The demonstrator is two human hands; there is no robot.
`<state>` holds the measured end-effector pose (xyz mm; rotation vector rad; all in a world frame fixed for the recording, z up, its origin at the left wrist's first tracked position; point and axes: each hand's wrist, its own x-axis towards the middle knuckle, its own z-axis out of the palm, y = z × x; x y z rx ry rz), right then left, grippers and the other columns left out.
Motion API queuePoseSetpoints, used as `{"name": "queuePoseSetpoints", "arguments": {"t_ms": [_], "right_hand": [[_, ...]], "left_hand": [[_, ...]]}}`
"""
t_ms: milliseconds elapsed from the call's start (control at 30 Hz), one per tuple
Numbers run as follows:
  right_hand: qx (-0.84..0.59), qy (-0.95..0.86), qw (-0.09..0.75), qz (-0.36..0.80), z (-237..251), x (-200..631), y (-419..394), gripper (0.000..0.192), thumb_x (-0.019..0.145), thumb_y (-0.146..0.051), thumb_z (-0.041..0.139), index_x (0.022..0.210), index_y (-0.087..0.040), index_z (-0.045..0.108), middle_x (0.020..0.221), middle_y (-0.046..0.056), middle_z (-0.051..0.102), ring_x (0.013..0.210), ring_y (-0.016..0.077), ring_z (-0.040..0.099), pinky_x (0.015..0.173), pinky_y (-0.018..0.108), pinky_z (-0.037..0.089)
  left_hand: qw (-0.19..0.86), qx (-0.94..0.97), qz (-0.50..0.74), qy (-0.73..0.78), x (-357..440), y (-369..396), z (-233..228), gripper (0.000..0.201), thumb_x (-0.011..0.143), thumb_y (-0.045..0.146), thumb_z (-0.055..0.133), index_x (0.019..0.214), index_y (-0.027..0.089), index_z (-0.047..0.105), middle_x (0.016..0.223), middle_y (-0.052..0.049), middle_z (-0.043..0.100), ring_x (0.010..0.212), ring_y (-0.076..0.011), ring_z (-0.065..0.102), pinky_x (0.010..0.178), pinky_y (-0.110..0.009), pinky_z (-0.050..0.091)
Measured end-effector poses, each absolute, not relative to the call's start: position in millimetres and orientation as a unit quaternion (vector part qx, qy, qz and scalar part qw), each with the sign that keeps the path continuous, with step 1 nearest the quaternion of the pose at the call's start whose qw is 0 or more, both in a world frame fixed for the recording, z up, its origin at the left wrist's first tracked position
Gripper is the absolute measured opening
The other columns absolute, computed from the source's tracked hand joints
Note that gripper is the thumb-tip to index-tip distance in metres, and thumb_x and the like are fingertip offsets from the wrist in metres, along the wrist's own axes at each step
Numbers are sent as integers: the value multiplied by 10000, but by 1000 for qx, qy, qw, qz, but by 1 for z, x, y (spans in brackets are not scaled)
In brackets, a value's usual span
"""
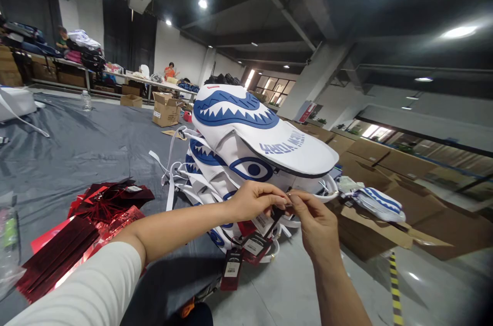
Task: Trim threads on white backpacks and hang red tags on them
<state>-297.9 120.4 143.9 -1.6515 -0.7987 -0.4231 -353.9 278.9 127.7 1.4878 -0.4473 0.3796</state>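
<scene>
2 hands, left hand (254, 200) and right hand (314, 223), pinch 1 hang tag (278, 211) beside stacked shark-print bags (246, 136).

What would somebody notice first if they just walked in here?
Probably the stack of white bags with blue shark teeth and a big eye, right in the middle. In front of it, the left hand and right hand pinch a hang tag, and shiny red tags lie at the left.

- White and blue backpacks (246, 131): smooth, matt synthetic cloth.
- Hang tags (252, 245): dark red card, slightly glossy.
- Red sheets (96, 213), near left: shiny foil-like.
- Boxes (385, 203), right: matt brown cardboard.
- Floor cover (77, 146): grey, dull cloth.
</scene>
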Motion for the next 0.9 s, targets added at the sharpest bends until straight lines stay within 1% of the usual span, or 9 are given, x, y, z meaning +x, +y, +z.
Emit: {"name": "queuePoseSetpoints", "arguments": {"t_ms": [67, 133, 200, 233, 400, 633, 900], "right_hand": [[-726, -378, 535, -208, 147, -299, 119, 246, 790, -460, 706, 766, -216, 730, 779, 40, 695, 593, 155, 585, 530, 290, 505], [-738, -414, 473, -246, 148, -299, 117, 212, 818, -422, 686, 764, -222, 733, 805, 51, 705, 693, 184, 629, 589, 303, 523], [-740, -445, 422, -275, 149, -297, 116, 197, 845, -395, 664, 774, -225, 733, 814, 55, 712, 758, 199, 652, 645, 317, 533], [-739, -459, 404, -283, 148, -297, 115, 195, 858, -386, 653, 780, -225, 732, 811, 54, 712, 762, 199, 657, 657, 320, 533], [-730, -499, 363, -295, 151, -294, 112, 171, 889, -351, 633, 803, -228, 716, 804, 44, 709, 746, 194, 667, 664, 319, 532], [-715, -534, 321, -316, 153, -291, 110, 159, 914, -314, 611, 823, -226, 708, 806, 44, 701, 763, 196, 676, 679, 316, 539], [-723, -559, 256, -316, 153, -289, 109, 166, 939, -224, 554, 859, -204, 697, 836, 58, 672, 792, 186, 673, 708, 293, 535]], "left_hand": [[630, 723, 208, -191, -351, 282, 127, 209, 911, 279, 605, 986, 151, 752, 831, -34, 737, 653, -109, 623, 638, -209, 492], [526, 791, 251, -187, -351, 286, 127, 176, 912, 270, 615, 952, 176, 759, 850, -25, 743, 774, -140, 652, 735, -228, 489], [445, 835, 268, -180, -353, 289, 128, 166, 915, 272, 619, 947, 191, 760, 891, -25, 750, 834, -159, 661, 777, -241, 476], [426, 846, 269, -175, -355, 290, 129, 171, 920, 278, 615, 958, 194, 759, 917, -27, 754, 853, -164, 666, 785, -242, 473], [410, 855, 264, -174, -356, 291, 131, 206, 940, 264, 572, 1022, 203, 752, 1006, -33, 760, 938, -173, 680, 821, -242, 474], [362, 882, 253, -164, -356, 292, 132, 218, 952, 277, 564, 1044, 195, 744, 1023, -40, 757, 948, -194, 678, 790, -269, 463], [289, 921, 217, -146, -359, 293, 138, 224, 969, 321, 548, 1072, 234, 728, 1058, -21, 752, 1010, -195, 678, 780, -264, 469]]}}
